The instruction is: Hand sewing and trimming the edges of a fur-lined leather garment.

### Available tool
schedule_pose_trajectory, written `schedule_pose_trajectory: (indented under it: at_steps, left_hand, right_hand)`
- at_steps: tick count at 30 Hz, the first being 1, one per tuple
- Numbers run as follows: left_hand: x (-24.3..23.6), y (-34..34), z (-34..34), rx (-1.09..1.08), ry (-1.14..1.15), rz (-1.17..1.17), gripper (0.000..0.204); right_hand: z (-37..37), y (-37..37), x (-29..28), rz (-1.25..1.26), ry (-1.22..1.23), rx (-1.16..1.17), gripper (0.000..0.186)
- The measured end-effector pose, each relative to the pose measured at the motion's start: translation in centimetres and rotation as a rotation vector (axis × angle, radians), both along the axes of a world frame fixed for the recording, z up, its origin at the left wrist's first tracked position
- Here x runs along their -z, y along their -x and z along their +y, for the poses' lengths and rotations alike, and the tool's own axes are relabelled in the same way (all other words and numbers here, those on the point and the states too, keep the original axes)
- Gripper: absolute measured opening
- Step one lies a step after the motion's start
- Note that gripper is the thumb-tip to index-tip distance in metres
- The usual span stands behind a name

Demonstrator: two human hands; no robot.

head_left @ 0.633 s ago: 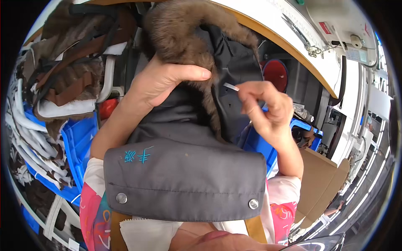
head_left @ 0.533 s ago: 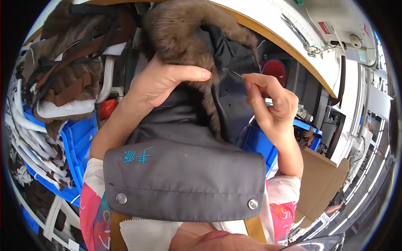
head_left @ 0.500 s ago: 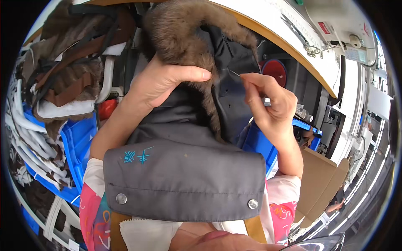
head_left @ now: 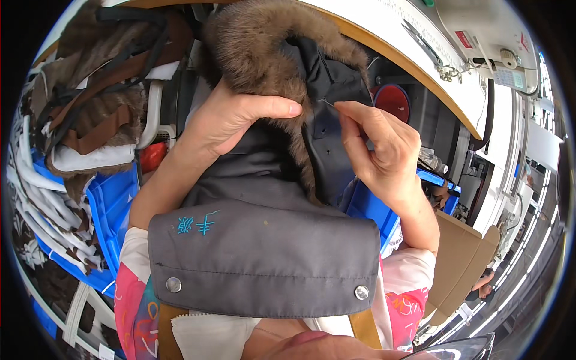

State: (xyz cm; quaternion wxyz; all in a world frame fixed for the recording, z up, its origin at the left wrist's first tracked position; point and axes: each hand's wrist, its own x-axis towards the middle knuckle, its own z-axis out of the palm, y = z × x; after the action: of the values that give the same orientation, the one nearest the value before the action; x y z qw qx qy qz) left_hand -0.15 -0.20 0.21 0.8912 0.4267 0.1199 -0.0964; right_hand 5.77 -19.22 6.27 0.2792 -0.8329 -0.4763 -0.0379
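Note:
A strip of brown fur (head_left: 255, 45) curves across the top middle, edging a piece of dark lining cloth (head_left: 336, 135). My left hand (head_left: 231, 117) is closed around the fur, its thumb lying on top near the seam with the cloth. Just right of that thumb, my right hand (head_left: 384, 150) pinches a thin needle (head_left: 328, 103) between thumb and forefinger. The needle's far end meets the dark cloth beside the fur; whether it goes through, I cannot tell. My left fingers are mostly hidden under the fur.
Brown fur pieces with straps (head_left: 99, 123) are heaped at the left over a blue bin (head_left: 114, 204). A white table (head_left: 384, 24) with a wooden edge crosses the top right, carrying a sewing machine (head_left: 492, 36). A cardboard box (head_left: 462, 258) and a red round object (head_left: 392, 103) are on the right.
My right hand has moved slightly left and inward, bringing the needle closer to the cloth and fur edge. My left hand has kept its place on the fur.

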Motion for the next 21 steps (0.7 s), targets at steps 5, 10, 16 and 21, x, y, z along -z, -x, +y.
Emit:
schedule_pose_trajectory:
  at_steps: [5, 10, 16, 21]
  left_hand:
    - [-0.2, -0.1, 0.0, 0.004, 0.006, 0.006, 0.030]
    - [-0.3, 0.0, 0.0, -0.007, 0.005, 0.019, 0.030]
    - [0.0, -0.1, 0.0, -0.015, 0.028, -0.016, 0.031]
    - [0.0, 0.0, 0.1, -0.019, 0.030, -0.008, 0.032]
  right_hand:
    - [0.2, 0.1, -0.4, -0.051, 0.077, 0.003, 0.020]
    - [0.4, 0.2, -1.0, -0.134, 0.173, -0.050, 0.022]
    - [0.9, 0.1, -1.4, -0.192, 0.239, -0.094, 0.025]
    - [0.8, -0.2, -1.4, -0.157, 0.236, -0.104, 0.023]
